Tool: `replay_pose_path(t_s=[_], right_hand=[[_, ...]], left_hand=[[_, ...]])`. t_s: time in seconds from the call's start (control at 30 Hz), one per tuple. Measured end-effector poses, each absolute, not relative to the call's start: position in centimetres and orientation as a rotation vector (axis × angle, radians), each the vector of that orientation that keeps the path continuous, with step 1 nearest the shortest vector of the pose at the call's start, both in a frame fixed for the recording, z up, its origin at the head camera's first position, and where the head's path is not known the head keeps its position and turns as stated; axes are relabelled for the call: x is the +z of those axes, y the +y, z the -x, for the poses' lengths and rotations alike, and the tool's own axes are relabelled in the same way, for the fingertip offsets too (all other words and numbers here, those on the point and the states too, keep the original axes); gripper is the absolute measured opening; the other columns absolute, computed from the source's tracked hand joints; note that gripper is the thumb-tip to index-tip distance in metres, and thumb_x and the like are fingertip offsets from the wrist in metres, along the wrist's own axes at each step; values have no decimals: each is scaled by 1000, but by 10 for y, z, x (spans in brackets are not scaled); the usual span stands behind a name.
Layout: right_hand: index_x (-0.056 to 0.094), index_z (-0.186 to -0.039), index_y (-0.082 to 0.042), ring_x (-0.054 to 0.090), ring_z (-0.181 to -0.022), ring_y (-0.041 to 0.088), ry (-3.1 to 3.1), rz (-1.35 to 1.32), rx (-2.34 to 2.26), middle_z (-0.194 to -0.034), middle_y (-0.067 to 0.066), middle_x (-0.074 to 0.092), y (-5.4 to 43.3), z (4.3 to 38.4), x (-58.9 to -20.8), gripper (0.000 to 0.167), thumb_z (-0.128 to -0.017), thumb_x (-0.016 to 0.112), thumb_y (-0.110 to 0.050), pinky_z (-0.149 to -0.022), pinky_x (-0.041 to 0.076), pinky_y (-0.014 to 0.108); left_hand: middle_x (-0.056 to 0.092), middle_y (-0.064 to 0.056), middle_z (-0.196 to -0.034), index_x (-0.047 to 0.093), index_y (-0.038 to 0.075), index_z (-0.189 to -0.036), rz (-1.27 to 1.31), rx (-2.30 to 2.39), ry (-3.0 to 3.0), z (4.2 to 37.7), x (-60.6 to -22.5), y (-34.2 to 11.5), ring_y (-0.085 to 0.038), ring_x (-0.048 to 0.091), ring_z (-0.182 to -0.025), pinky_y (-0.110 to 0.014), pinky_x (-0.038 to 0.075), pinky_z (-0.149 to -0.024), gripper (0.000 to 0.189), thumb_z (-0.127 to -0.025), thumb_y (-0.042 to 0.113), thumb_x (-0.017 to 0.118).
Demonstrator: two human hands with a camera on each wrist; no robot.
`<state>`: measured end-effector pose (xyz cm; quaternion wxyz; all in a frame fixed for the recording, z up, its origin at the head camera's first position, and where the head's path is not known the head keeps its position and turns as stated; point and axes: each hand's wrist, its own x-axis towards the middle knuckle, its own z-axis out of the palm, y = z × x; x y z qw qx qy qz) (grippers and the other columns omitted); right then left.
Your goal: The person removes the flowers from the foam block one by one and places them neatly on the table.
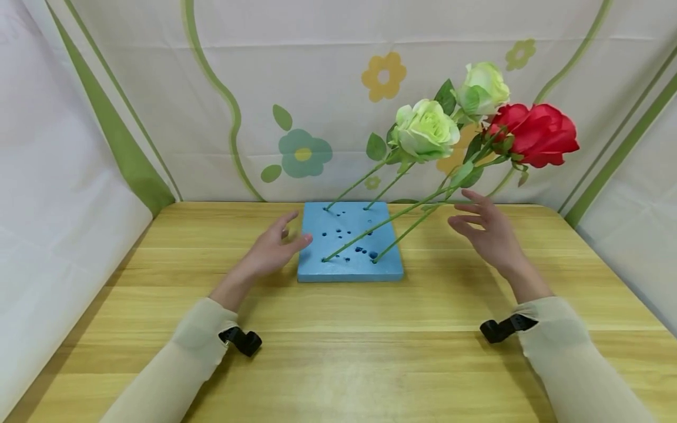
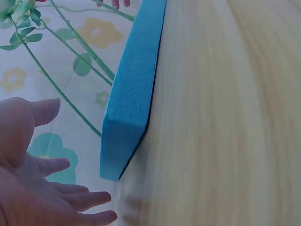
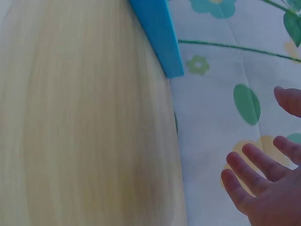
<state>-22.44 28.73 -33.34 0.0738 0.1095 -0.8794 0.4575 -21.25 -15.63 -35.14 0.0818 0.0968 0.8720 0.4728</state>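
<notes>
A blue foam board (image 1: 349, 272) with many small holes lies on the table. Several artificial flower stems stand in it, all leaning to the right. Their heads are a pale green rose (image 1: 425, 130), a second pale green rose (image 1: 483, 89) and red blooms (image 1: 545, 135) that overlap. By the board's left edge is my left hand (image 1: 272, 247), fingers spread and holding nothing; the left wrist view shows a gap to the board. My right hand (image 1: 492, 235) hovers right of the board, just below the leaning stems, fingers loosely bent and holding nothing.
The wooden table (image 1: 338, 364) reaches back to a white cloth (image 1: 338, 70) printed with flowers and leaves. White cloth panels also hang at both sides. Each wrist carries a small black camera, such as the left one (image 1: 245, 342).
</notes>
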Motion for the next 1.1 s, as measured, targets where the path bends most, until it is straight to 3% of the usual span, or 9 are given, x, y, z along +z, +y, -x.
replay_pose_path(t_s=[0.17, 0.5, 0.67, 0.77, 0.9, 1.1], right_hand=[[31, -161, -16, 58, -124, 33, -2552, -393, 1490, -142, 20, 54, 268, 222, -334, 68, -103, 65, -24, -85, 49, 20], [29, -161, -13, 55, -127, 30, -2669, -436, 1591, -145, 17, 51, 246, 210, -330, 72, -102, 67, -30, -94, 50, 34], [25, -161, -12, 57, -125, 25, -2633, -492, 1744, -146, 17, 48, 238, 207, -332, 75, -101, 68, -24, -94, 51, 27], [39, -151, -6, 60, -120, 23, -2566, -524, 1819, -142, 18, 54, 235, 205, -332, 60, -100, 69, -19, -92, 53, 26], [51, -125, -2, 63, -118, 28, -2424, -584, 1975, -135, 17, 62, 231, 202, -334, 32, -99, 69, -9, -91, 55, 33], [52, -117, 1, 64, -116, 32, -2245, -612, 2179, -133, 23, 62, 225, 199, -335, 27, -97, 70, -3, -89, 56, 38]], left_hand=[[16, -15, -167, 17, 13, -164, -345, 1371, 2603, 212, -356, -151, -42, 23, -148, -60, 26, -115, 91, -98, 51, 65], [1, -13, -170, 15, 11, -165, -454, 1251, 2632, 210, -361, -147, -34, 5, -153, -57, 14, -119, 97, -94, 42, 74], [3, -14, -169, 17, 9, -164, -497, 1209, 2662, 208, -361, -149, -34, 6, -153, -57, 15, -119, 96, -94, 36, 76], [4, -13, -169, 17, 7, -164, -518, 1195, 2667, 207, -360, -149, -33, 7, -153, -56, 15, -119, 96, -94, 36, 76], [5, -12, -170, 16, 6, -164, -537, 1191, 2662, 207, -360, -149, -31, 7, -154, -54, 16, -120, 95, -95, 35, 75], [5, -11, -170, 17, 5, -163, -540, 1186, 2660, 206, -361, -149, -31, 7, -154, -54, 16, -120, 95, -95, 34, 76]])
